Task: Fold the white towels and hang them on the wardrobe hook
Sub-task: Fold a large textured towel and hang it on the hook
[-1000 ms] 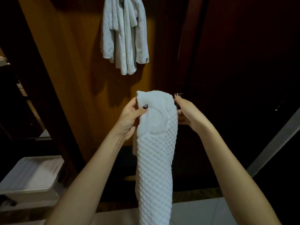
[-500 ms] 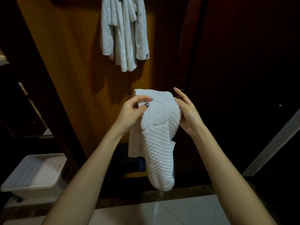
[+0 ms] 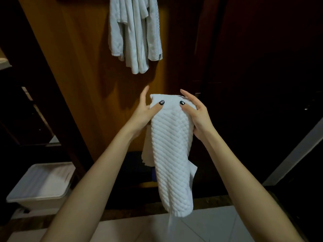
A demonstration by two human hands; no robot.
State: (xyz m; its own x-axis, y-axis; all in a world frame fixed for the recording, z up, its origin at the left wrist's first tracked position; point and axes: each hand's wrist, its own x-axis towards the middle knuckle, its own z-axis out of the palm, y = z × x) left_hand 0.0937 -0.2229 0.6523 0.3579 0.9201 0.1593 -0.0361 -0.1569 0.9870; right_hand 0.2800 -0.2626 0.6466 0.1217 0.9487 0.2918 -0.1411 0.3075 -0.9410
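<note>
I'm pinching the folded white quilted towel point(image 3: 172, 154) with left hand point(image 3: 142, 111) and right hand point(image 3: 198, 115) (limp white towels point(image 3: 136, 32) already hanging above), not yet hooking it

Two hands point(image 3: 142, 113) point(image 3: 198, 116), one quilted towel point(image 3: 172, 154), one hanging towel bunch point(image 3: 135, 32), one bin point(image 3: 36, 200).

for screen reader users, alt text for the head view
The left hand and right hand hold a folded white quilted towel by its top edge. More white towels hang above on the wooden wardrobe; a white bin sits lower left.
</note>
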